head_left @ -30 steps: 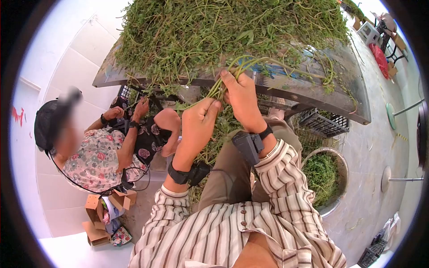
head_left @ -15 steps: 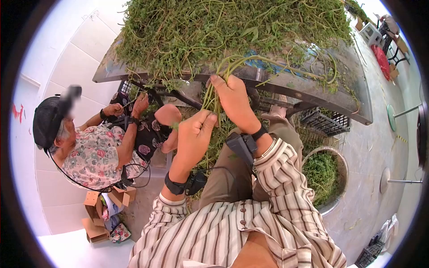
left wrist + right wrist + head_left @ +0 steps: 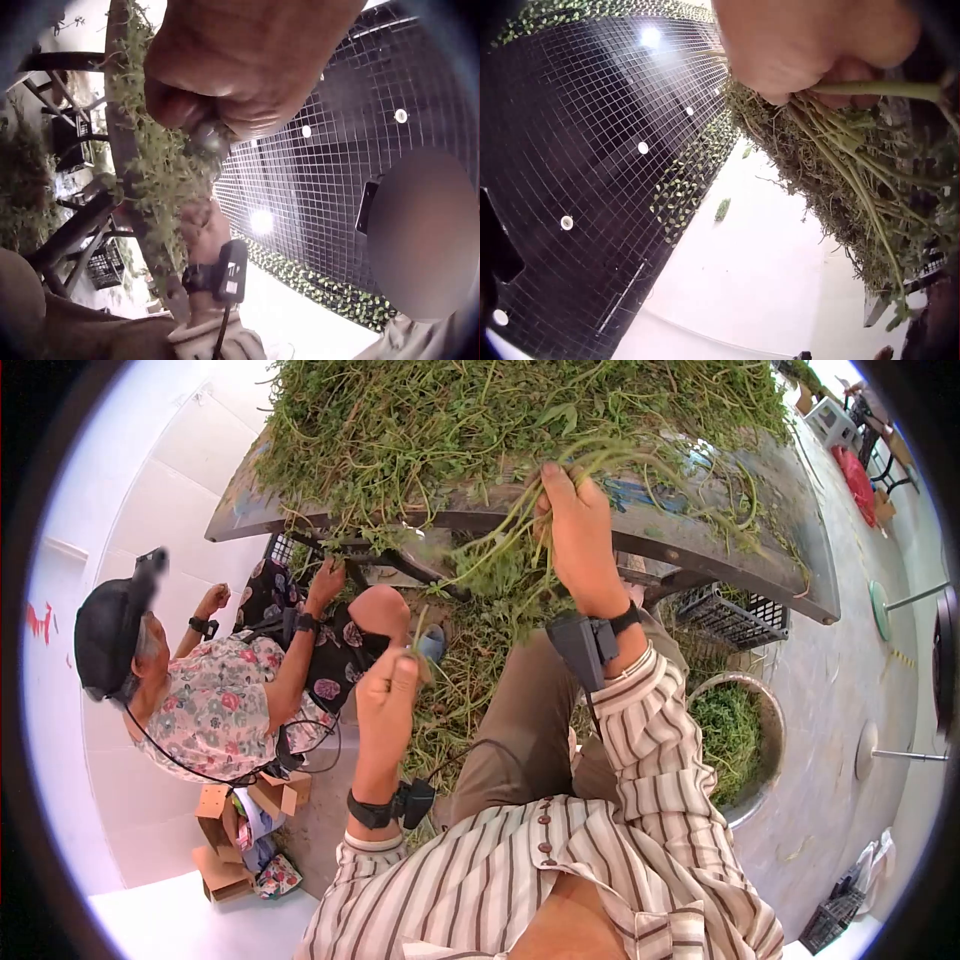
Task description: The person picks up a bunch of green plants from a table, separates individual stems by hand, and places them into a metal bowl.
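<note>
In the head view, my right hand (image 3: 582, 535) grips a bunch of long green stems (image 3: 515, 525) just over the near edge of the table. Leafy ends hang down to the left, while other stems arc to the right. The right wrist view shows the stems (image 3: 847, 161) coming out from under curled fingers. Lower and to the left, my left hand (image 3: 385, 695) is held up with curled fingers, apart from the bunch. A short green stem piece (image 3: 418, 628) sticks up from its fingertips. Most of that piece is hidden by the fingers.
A large heap of greens (image 3: 440, 430) covers much of the table (image 3: 720, 555). A round basin (image 3: 770, 745) of greens stands right of my legs, by a black crate (image 3: 735, 615). Another person (image 3: 225, 700) sits at left, beside cardboard boxes (image 3: 220, 840).
My left hand has come away from the bunch, moving down and left with a stem piece. The right hand has risen toward the table with the stems. The seated person's hands have moved apart.
</note>
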The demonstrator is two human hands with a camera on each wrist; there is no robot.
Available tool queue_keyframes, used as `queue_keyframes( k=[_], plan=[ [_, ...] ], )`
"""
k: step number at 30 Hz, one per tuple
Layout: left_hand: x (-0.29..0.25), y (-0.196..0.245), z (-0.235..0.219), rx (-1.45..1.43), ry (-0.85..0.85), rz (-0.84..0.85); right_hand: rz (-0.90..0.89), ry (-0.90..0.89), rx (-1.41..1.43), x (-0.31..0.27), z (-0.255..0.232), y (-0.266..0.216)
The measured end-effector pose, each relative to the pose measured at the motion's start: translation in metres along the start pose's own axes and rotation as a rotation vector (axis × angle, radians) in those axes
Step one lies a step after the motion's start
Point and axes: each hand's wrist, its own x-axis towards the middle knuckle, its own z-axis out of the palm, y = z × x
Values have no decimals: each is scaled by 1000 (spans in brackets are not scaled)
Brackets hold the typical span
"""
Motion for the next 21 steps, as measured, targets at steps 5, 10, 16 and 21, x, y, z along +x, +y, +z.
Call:
queue_keyframes(
  k=[5, 10, 16, 21],
  plan=[
    [18, -17, 0, -153, 18, 80, 86, -12, 119, -12, 12, -1],
    [27, -18, 11, -457, 87, -28, 63, -33, 176, -12, 12, -2],
    [33, -19, 36, -524, 142, -25, 62, -34, 171, -13, 8, 3],
    [44, -30, 54, -458, 198, 38, 70, -40, 202, -16, 11, 4]
  ],
)
